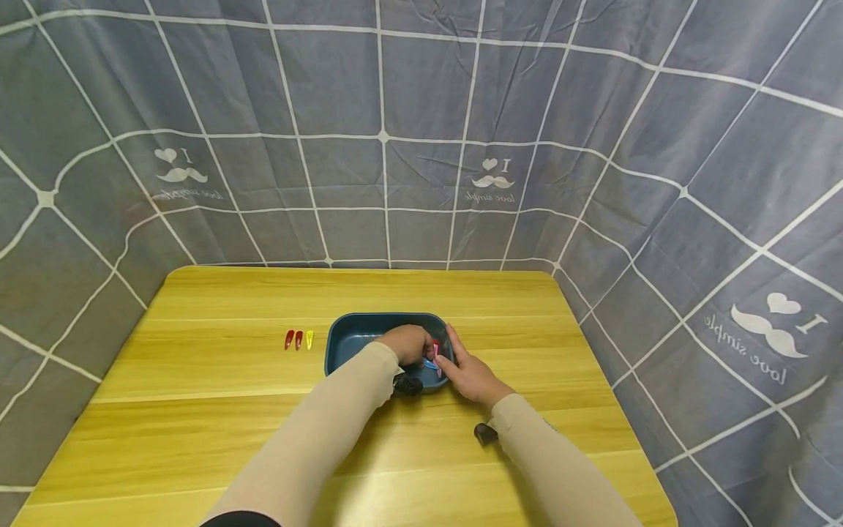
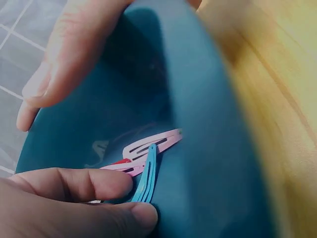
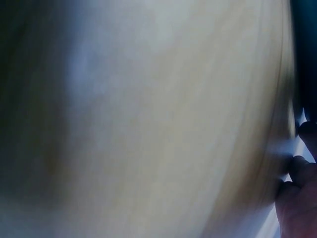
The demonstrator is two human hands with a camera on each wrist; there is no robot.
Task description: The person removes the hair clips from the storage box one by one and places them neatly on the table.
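A dark blue plastic basin (image 1: 382,317) sits on the table, with several snap hair clips at its right end. My left hand (image 1: 407,344) reaches down into it. In the left wrist view, the thumb and a finger of that hand pinch the lower end of a blue hair clip (image 2: 148,171). Pink hair clips (image 2: 166,140) lie right behind it, and a bit of red shows beside them. My right hand (image 1: 476,375) holds the basin's right end, thumb over the rim and fingers along the outside wall.
Left of the basin, two red hair clips (image 1: 293,339) and one yellow hair clip (image 1: 309,339) lie in a row on the wooden table (image 1: 217,373). Grey curtains (image 1: 342,176) with white grid lines hang behind and at the sides. The right wrist view is mostly blurred table.
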